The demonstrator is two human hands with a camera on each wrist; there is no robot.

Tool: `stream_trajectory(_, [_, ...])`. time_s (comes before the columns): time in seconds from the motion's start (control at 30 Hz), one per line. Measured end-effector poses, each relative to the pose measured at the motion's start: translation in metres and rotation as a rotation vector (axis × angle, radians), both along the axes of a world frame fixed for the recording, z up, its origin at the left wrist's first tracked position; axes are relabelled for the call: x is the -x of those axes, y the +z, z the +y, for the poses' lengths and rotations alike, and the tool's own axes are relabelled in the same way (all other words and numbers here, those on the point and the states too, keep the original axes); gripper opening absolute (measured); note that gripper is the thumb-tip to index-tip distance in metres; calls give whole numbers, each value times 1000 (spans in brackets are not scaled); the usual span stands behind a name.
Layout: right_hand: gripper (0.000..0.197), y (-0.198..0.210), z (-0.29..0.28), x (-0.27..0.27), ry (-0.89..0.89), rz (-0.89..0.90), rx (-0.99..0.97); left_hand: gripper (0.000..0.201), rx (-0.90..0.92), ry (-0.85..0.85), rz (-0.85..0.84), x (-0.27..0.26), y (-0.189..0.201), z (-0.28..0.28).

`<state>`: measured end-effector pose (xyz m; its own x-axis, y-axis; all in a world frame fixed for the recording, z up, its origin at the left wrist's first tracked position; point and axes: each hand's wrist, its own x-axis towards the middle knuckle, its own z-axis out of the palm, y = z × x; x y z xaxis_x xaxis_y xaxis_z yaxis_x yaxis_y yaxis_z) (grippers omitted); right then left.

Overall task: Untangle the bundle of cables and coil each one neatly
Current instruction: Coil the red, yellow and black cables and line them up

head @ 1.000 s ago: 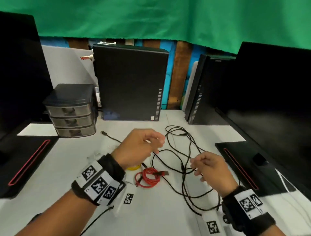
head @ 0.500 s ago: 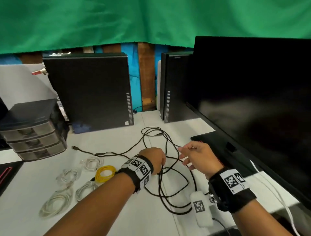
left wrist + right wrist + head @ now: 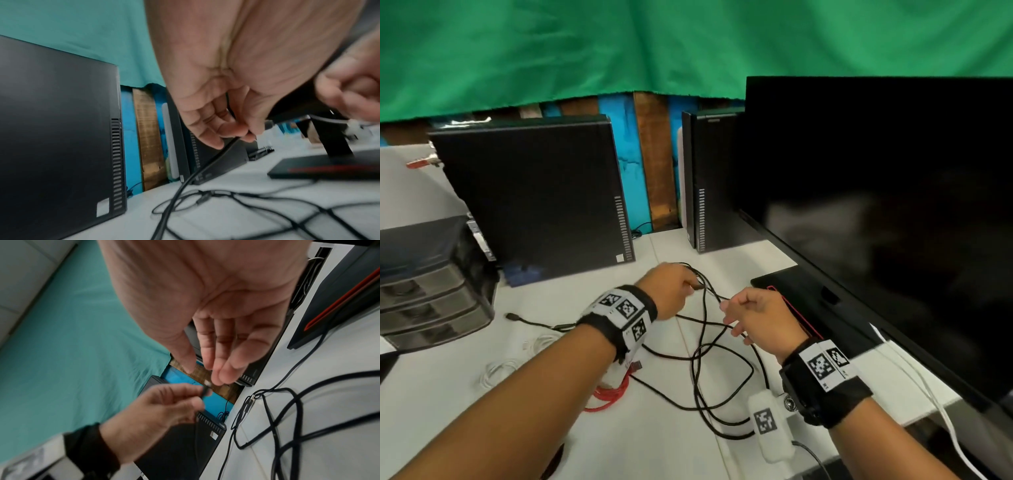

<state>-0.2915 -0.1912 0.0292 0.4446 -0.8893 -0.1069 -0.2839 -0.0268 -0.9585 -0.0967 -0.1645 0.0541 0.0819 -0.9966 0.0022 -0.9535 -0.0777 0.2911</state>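
A long black cable [image 3: 722,359] lies in loose tangled loops on the white table [image 3: 671,445]. My left hand [image 3: 693,287] pinches this cable just behind its plug [image 3: 206,391] and holds that end above the loops; the grip shows in the left wrist view [image 3: 232,139]. My right hand [image 3: 726,308] hovers close on the right, thumb and fingers apart, its fingertips [image 3: 222,374] almost at the plug's tip. A second plug [image 3: 252,400] lies in the far loops. A coiled red cable [image 3: 613,390] sits under my left forearm. White cables [image 3: 500,370] lie further left.
A black monitor [image 3: 876,205] with its red-edged base [image 3: 798,308] borders the right side. Two black computer cases [image 3: 534,198] stand at the back. A grey drawer unit [image 3: 424,284] is at the left. A white cable [image 3: 928,394] trails along the front right.
The head view has swung right. My left hand has moved forward over the tangle and lifted the plug end; my right hand has closed in toward it.
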Motion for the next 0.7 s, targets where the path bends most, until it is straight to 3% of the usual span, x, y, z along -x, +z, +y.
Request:
stream_trajectory(0.1, [18, -2, 0, 0, 10, 21, 2, 19, 164, 54, 152, 0, 22, 0])
stream_trajectory(0.27, [5, 5, 9, -1, 53, 33, 44, 25, 356, 131, 532, 3, 50, 8])
stream_trajectory(0.43, [26, 32, 36, -26, 199, -308, -23, 13, 316, 66, 1035, 21, 72, 19])
stream_trajectory(0.53, [18, 48, 43, -33, 80, -542, -141, 12, 338, 28, 1095, 18, 87, 23])
stream_trajectory(0.6, [20, 51, 39, -26, -15, -488, -29, 12, 375, 60, 1106, 7, 97, 32])
stream_trajectory(0.7, [18, 57, 32, -8, 14, -314, 315, 23, 328, 87, 1120, -20, 103, 50])
